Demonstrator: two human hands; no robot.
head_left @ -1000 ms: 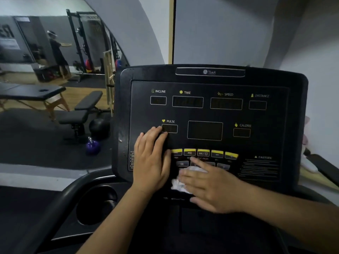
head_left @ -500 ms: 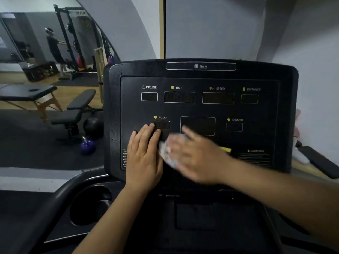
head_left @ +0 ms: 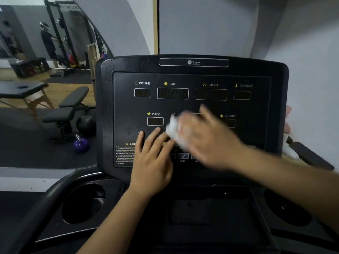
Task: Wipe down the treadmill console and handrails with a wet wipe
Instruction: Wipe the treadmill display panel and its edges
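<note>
Head view: my left grip (head_left: 154, 162) lay flat on the console (head_left: 128, 107), fingers straight and holding nothing, low down beside the caution label (head_left: 125, 154). My right grip (head_left: 211, 142) was smeared with blur. Its fingers looked stretched out, pressing the white wet wipe (head_left: 173, 129) against mid-panel, between PULSE and CALORIE. A cup holder (head_left: 82, 204) sat lower left, and a purple kettlebell (head_left: 80, 145) stood on the floor beyond.

Bare left hand (head_left: 152, 162) on a bare left arm (head_left: 113, 222); bare right hand (head_left: 207, 138), blurry, on a bare right arm (head_left: 293, 182)
</note>
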